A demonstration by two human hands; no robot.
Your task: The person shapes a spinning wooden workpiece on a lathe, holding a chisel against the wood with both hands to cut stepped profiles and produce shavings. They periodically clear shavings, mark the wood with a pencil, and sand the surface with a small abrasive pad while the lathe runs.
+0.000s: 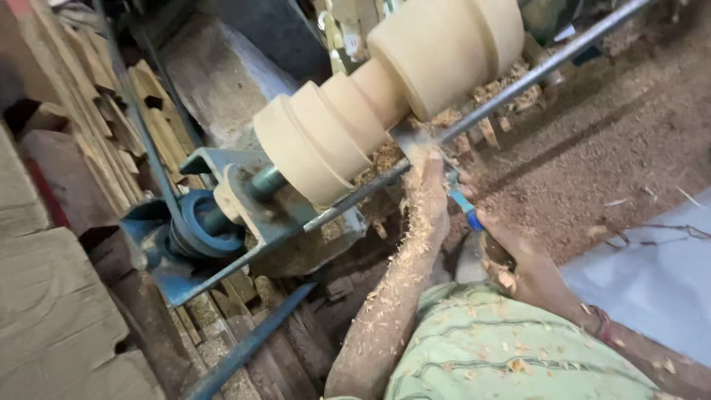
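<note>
Wood blank point(385, 96) on lathe, both hands grasping a chisel point(461, 198).
Left hand point(426, 189) clenched near tip on rest bar point(518, 81); right hand point(511, 255) clasps handle.

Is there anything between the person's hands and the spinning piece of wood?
Yes. A metal rest bar runs along in front of the turned wooden workpiece. The left hand sits against it, steadying a blue-handled chisel held by the right hand. Wood shavings lie there too.

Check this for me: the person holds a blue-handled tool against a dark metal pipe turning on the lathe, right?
Not quite. The head view shows the blue-handled tool, held by both the left hand and right hand, against a pale wooden piece on the lathe, not a dark metal pipe.
</note>
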